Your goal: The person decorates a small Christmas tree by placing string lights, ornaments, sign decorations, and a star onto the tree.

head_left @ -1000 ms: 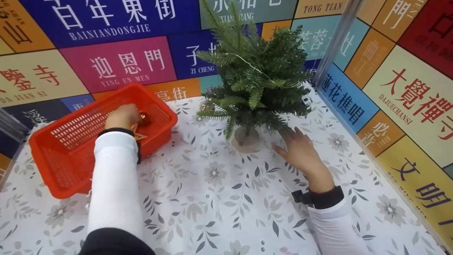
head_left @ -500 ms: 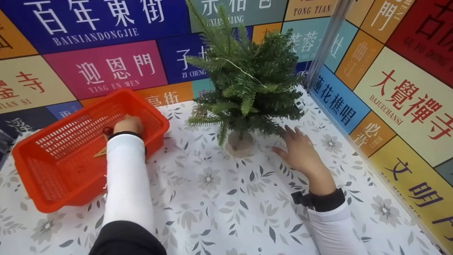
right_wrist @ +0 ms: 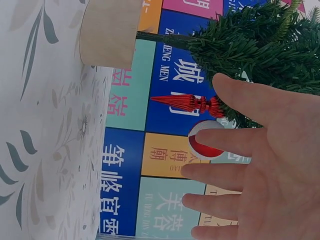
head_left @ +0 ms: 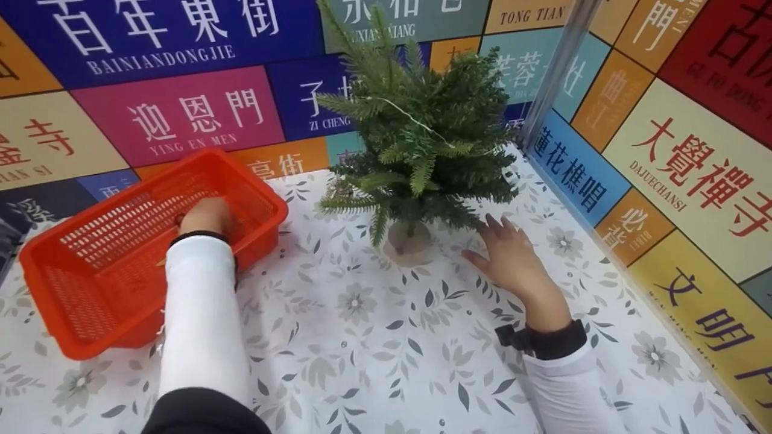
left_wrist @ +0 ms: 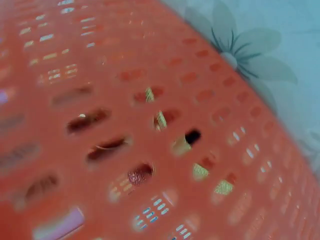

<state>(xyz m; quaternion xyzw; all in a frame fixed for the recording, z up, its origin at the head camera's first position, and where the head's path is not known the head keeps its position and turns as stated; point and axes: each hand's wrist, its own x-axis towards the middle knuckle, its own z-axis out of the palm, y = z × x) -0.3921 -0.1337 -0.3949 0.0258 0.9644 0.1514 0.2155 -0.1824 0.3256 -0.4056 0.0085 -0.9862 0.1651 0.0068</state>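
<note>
My left hand (head_left: 208, 216) is down inside a red plastic basket (head_left: 278, 218). Its fingers are out of sight there, so any grip is hidden. A small dark red ornament (head_left: 179, 219) and a golden tip (head_left: 161, 262) show beside it. Through the slots of the basket wall (left_wrist: 165, 70), the left wrist view gives glimpses of gold and dark red pieces. My right hand (head_left: 509, 256) is held with spread fingers by the lower right branches of a small artificial Christmas tree (head_left: 428, 138). On the tree, the right wrist view shows a red spindle-shaped ornament (right_wrist: 185, 103) and a red-and-white ball (right_wrist: 206, 152).
A pale round base (head_left: 408, 244) supports the tree. A thin whitish strand (head_left: 410, 117) crosses its branches. The table (head_left: 356, 355) has a white leaf-patterned cover. Panels with printed signs (head_left: 181, 114) stand behind and on the right.
My left hand has shifted inside the basket, first rightward and then slightly back left. The golden star seen earlier is now mostly hidden. The head view has shifted; my right hand stays by the tree.
</note>
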